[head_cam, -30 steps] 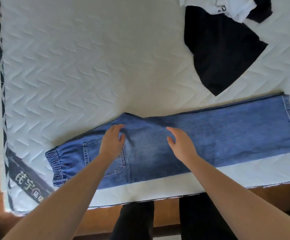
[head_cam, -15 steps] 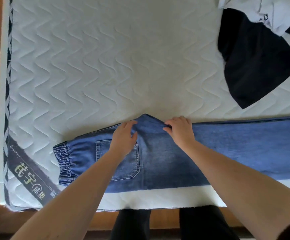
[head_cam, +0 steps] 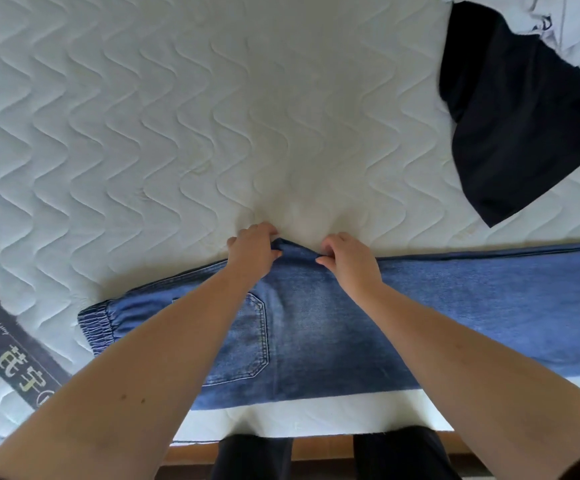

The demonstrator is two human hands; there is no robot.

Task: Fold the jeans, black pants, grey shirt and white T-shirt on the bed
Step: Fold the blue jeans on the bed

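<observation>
The blue jeans (head_cam: 455,299) lie folded lengthwise along the near edge of the bed, elastic waistband at the left, legs running off the right edge. My left hand (head_cam: 252,252) and my right hand (head_cam: 349,258) each pinch the pointed crotch corner at the far edge of the jeans, one on either side of it. The black pants (head_cam: 517,112) lie crumpled at the far right. A white T-shirt (head_cam: 555,26) lies partly over them in the top right corner. No grey shirt is in view.
The white quilted mattress (head_cam: 177,116) stretches wide beyond the jeans. A dark label band (head_cam: 15,351) crosses its near left corner. A wooden bed frame (head_cam: 319,448) runs along the near edge, with my dark-trousered legs behind it.
Both hands slid from the flat middle of the jeans up to the pointed crotch corner and now pinch it. The view moved closer and shifted left.
</observation>
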